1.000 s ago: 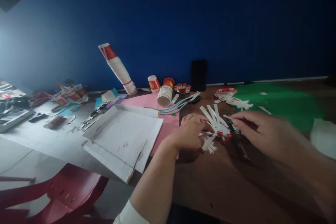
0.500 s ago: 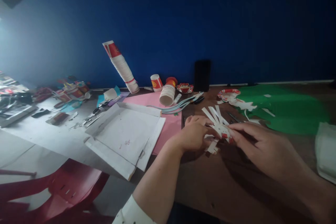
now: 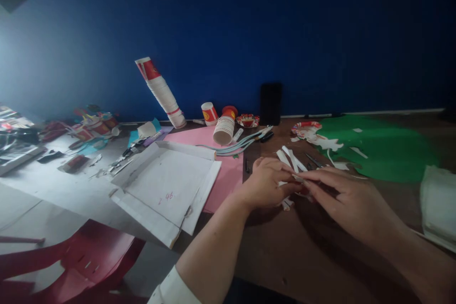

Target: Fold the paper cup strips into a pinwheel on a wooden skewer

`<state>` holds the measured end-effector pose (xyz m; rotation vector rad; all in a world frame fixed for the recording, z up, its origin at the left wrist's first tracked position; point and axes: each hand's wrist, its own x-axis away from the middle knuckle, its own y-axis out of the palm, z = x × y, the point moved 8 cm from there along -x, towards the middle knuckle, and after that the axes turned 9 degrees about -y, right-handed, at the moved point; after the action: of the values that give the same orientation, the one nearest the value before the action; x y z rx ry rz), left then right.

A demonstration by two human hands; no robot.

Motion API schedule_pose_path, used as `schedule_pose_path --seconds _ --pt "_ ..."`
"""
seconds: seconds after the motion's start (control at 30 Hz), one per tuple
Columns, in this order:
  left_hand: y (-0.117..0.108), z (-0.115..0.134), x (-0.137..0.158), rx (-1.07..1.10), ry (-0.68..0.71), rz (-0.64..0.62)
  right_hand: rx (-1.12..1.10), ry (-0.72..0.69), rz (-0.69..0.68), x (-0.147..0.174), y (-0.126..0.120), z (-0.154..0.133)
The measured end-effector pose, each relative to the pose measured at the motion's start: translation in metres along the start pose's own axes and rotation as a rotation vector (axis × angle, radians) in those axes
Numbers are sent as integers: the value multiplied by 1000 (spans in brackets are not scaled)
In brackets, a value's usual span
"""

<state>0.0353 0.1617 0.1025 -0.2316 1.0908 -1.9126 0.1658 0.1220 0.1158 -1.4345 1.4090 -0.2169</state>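
A paper cup cut into strips (image 3: 292, 159) is between my two hands over the brown table; its white strips fan out at the far side and poke out below. My left hand (image 3: 270, 180) curls over it from the left, thumb and fingers closed on it. From the right, the thumb and forefinger of my right hand (image 3: 338, 192) pinch one of its strips near my left fingertips. The middle of the cut cup is hidden under my fingers. Scissors (image 3: 314, 160) lie just behind the hands.
A white box lid (image 3: 167, 180) lies left on pink paper (image 3: 228, 180). Behind stand a leaning stack of paper cups (image 3: 162, 92), more cups (image 3: 223, 130), grey-blue cables (image 3: 242, 146) and a dark phone-like slab (image 3: 270, 103). Green paper (image 3: 384, 147) with cut scraps lies right; a red chair (image 3: 89, 256) stands lower left.
My hands have drawn closer together over the cut cup, hiding more of it. Its red patch no longer shows. The view has shifted slightly.
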Motion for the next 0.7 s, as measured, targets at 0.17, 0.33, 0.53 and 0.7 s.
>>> schedule_pose_path --seconds 0.17,0.33,0.53,0.7 --pt "2 -5 1 -63 -52 -40 -5 -20 -21 1 -1 -1" --pt "4 -7 1 -66 -66 -64 -22 -1 -19 0 -3 1" --pt "3 -4 2 -66 -86 -58 -7 70 -29 -2 -3 8" --pt "-4 -4 -1 37 -119 45 -28 94 -46 -4 -2 9"
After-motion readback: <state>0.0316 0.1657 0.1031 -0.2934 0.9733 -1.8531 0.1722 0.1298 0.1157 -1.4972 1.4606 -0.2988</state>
